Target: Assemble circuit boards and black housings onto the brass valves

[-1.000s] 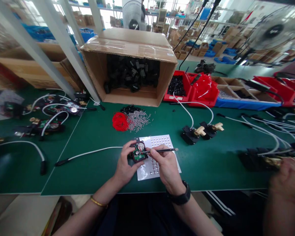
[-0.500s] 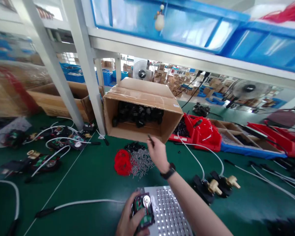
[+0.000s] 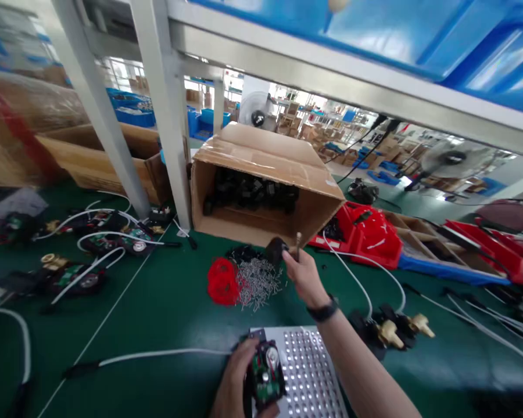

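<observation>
My left hand [image 3: 236, 380] grips a black device housing [image 3: 267, 374] from its left side. Inside the housing show a green circuit board, red wires and a round silvery part. It is at the left edge of a metal plate [image 3: 309, 366] with rows of round bumps, and a white cable [image 3: 165, 353] runs to it from the left. My right hand [image 3: 306, 277] is closed on a black plastic cover [image 3: 276, 252], just in front of the carton. A thin brownish rod [image 3: 298, 242] also sticks up from its fingers; its kind is unclear.
An open cardboard box [image 3: 261, 223] on its side holds black parts. Small screws [image 3: 259, 283] and red rings [image 3: 222, 281] lie in front. Red bins [image 3: 375, 235] stand right, cabled devices with brass fittings [image 3: 390, 335] lie nearby. A shelf post [image 3: 161, 110] rises left.
My right hand has come away from the box opening, slightly down and to the right, and now shows a black plastic cover. My left hand still grips the housing. The view has shifted.
</observation>
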`<move>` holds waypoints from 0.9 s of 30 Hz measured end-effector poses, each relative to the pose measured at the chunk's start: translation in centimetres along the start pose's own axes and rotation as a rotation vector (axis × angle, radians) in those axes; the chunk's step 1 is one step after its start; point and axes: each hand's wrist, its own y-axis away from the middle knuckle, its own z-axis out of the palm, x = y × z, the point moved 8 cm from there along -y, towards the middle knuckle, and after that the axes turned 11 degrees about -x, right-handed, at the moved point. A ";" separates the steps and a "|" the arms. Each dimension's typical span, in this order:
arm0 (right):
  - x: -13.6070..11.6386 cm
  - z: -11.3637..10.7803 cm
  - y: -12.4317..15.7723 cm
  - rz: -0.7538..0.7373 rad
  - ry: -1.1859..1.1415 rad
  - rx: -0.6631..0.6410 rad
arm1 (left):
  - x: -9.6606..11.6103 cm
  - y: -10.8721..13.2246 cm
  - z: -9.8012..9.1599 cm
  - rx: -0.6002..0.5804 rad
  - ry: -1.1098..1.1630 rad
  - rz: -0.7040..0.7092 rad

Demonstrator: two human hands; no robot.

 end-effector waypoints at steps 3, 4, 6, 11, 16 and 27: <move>6.8 -1.0 10.9 0.164 -0.502 -0.045 | 2.1 -0.2 -0.9 -0.011 -0.143 -0.009; 8.9 -0.8 14.4 0.240 -0.693 -0.054 | 2.6 -0.5 -1.1 -0.015 -0.191 -0.018; 12.4 -0.8 20.0 0.377 -0.850 -0.019 | 3.5 -1.0 -1.4 -0.022 -0.228 -0.017; 13.0 -5.5 24.4 0.290 0.124 0.151 | 3.6 -1.1 -1.0 -0.073 -0.123 -0.012; 10.4 -3.6 22.4 0.131 0.610 -0.266 | 2.4 -0.4 -0.3 -0.119 -0.002 -0.020; 7.0 0.2 22.4 0.244 -1.011 -0.213 | 9.3 0.5 0.3 -0.126 -0.397 0.187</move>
